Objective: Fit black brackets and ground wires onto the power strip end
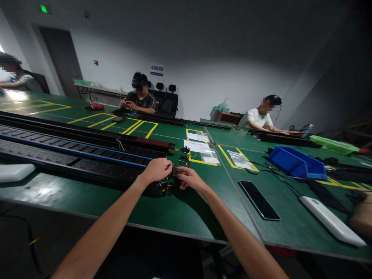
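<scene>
Long black strips with rows of sockets and small red marks [95,168] lie side by side on the green table, reaching off to the left. My left hand [157,170] is closed over the right end of the nearest socket strip. Just right of that end, my right hand [190,180] has its thumb and fingers pinched together at a small dark end part with wires. What exactly sits between those fingers is too small and dark to tell. Beyond my hands lie small black end pieces [186,150] with yellow wire.
A phone [259,200], a white power bank [331,221] and a blue bin [296,162] with black cables are at right. Papers [199,146] and a plastic bag [238,159] lie ahead. A red drill [94,106] is far left. Several people [142,97] sit around the table.
</scene>
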{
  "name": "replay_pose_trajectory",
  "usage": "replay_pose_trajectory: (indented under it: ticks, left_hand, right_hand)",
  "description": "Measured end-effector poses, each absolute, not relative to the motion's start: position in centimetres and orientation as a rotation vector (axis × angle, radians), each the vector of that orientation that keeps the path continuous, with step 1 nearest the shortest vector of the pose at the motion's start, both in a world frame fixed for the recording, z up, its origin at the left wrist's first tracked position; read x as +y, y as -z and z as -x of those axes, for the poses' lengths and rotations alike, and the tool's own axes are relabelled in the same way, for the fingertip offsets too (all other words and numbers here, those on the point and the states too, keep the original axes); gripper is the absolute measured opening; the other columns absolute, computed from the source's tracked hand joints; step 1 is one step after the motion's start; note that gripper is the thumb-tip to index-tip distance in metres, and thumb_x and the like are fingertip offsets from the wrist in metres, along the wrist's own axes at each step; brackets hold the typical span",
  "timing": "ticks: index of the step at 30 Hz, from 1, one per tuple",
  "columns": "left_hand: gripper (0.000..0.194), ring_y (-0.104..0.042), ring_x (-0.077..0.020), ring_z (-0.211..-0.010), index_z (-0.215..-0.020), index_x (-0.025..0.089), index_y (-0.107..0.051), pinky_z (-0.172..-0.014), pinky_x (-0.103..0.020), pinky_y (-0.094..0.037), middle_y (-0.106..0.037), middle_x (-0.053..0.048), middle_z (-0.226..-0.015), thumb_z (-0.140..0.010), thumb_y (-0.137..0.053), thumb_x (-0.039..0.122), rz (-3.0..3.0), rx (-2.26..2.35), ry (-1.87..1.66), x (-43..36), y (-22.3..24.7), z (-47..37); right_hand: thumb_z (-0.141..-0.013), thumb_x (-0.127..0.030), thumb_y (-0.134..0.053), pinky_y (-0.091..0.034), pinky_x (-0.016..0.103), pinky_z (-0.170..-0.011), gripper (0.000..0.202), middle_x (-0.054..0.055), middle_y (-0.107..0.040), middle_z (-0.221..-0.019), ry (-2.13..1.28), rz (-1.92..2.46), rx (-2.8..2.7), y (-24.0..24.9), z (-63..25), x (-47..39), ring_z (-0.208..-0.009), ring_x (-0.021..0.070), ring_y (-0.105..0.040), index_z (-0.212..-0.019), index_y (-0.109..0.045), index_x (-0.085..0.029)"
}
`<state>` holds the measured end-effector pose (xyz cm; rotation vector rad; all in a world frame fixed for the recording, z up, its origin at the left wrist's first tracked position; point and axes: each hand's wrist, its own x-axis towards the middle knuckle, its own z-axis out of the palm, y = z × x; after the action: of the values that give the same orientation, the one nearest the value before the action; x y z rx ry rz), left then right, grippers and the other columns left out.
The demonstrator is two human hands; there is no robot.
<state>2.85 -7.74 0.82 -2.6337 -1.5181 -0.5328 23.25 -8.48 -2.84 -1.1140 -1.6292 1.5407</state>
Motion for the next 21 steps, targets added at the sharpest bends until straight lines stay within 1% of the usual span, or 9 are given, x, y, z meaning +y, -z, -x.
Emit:
replay_pose_trajectory:
  ticks: [8, 14, 17, 21]
  left_hand:
    - [0.029, -0.066, -0.0213, -0.086, -0.085, 0.020, -0.071, -0.077, -0.030, -0.048, -0.069, -0.007, -0.090, -0.096, -0.045, 0.030, 2.614, -1.541, 0.497, -7.76, -0.82, -2.87]
    - [0.034, -0.067, -0.0220, -0.089, -0.086, 0.019, -0.072, -0.079, -0.031, -0.048, -0.069, -0.008, -0.092, -0.096, -0.040, 0.025, 2.625, -1.580, 0.477, -7.81, -1.08, -2.94]
    - [0.035, -0.067, -0.0227, -0.092, -0.089, 0.020, -0.073, -0.082, -0.032, -0.048, -0.071, -0.008, -0.094, -0.095, -0.039, 0.024, 2.649, -1.598, 0.463, -7.76, -1.19, -2.94]
    - [0.035, -0.068, -0.0231, -0.095, -0.090, 0.020, -0.074, -0.084, -0.032, -0.049, -0.073, -0.008, -0.097, -0.095, -0.039, 0.023, 2.689, -1.585, 0.450, -7.57, -1.11, -2.94]
  right_hand:
    - [-0.084, -0.016, -0.058, -0.051, 0.017, -0.043, 0.049, 0.008, -0.073, -0.111, -1.542, 1.119, -1.608, 2.80, -23.23, -8.51, -0.050, 0.0078, -0.065, -0.133, -0.057, -0.019]
    - [-0.082, -0.019, -0.063, -0.051, 0.017, -0.044, 0.050, 0.007, -0.073, -0.113, -1.534, 1.115, -1.587, 2.79, -23.07, -8.62, -0.050, 0.0075, -0.064, -0.132, -0.061, -0.021]
    - [-0.081, -0.017, -0.063, -0.052, 0.017, -0.047, 0.050, 0.008, -0.073, -0.113, -1.547, 1.110, -1.537, 2.60, -22.90, -8.75, -0.055, 0.0089, -0.067, -0.131, -0.062, -0.019]
    - [-0.080, -0.018, -0.063, -0.054, 0.018, -0.052, 0.054, 0.011, -0.073, -0.116, -1.599, 1.063, -1.477, 2.37, -22.82, -8.86, -0.061, 0.0107, -0.070, -0.134, -0.059, -0.016]
